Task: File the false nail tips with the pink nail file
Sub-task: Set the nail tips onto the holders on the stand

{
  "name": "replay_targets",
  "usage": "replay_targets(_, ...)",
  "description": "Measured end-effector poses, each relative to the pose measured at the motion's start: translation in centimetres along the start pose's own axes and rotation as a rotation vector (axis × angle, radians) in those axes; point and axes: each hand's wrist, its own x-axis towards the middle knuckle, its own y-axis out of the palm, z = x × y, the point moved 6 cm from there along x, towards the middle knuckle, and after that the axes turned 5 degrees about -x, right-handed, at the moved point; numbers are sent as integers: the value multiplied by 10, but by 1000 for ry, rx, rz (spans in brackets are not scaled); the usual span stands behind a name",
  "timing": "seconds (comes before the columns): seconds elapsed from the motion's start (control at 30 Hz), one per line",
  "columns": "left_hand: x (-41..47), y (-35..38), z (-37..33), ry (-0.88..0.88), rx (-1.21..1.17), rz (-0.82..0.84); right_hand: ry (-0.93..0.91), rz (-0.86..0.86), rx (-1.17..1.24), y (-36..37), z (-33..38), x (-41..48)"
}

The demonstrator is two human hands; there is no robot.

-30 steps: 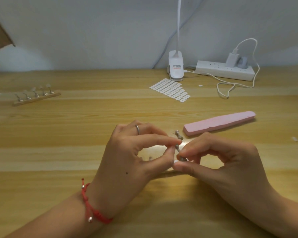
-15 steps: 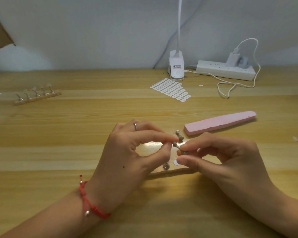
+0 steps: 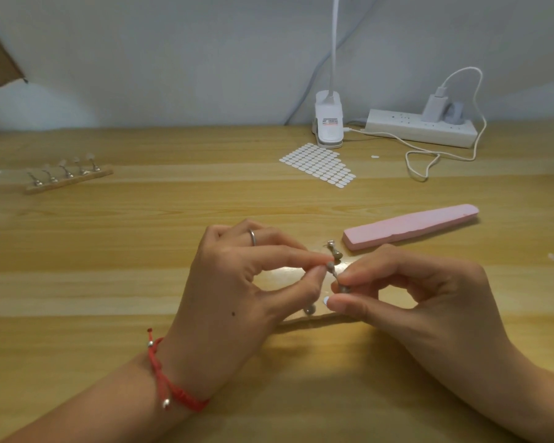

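Presently: left hand (image 3: 237, 282), thumb and forefinger pinching the top of a metal nail-stand peg (image 3: 335, 276); right hand (image 3: 429, 302) pinching its foot. Idle on the table (image 3: 141, 251) just beyond: pink nail file (image 3: 410, 227). Hazard: smooth peg may slip the pinch; white sticker (image 3: 326, 301) on right thumb may drop.

bare tabletop (image 3: 125, 238) wide on the left; on the right, a metal peg (image 3: 334, 250) just beside the near end of the pink nail file (image 3: 410, 227)

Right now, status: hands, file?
Left hand and right hand both pinching a small metal nail stand. Pink nail file lying untouched on table. Nothing blocking it.
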Motion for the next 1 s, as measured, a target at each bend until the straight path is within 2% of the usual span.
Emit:
replay_targets(0.47, 0, -1, -5, 84, 104, -7, 5, -5, -17, 1, 2, 1)
replay_targets(1.0, 2, -1, 5, -39, -63, 26, 207, 30, 133, 3, -3, 5)
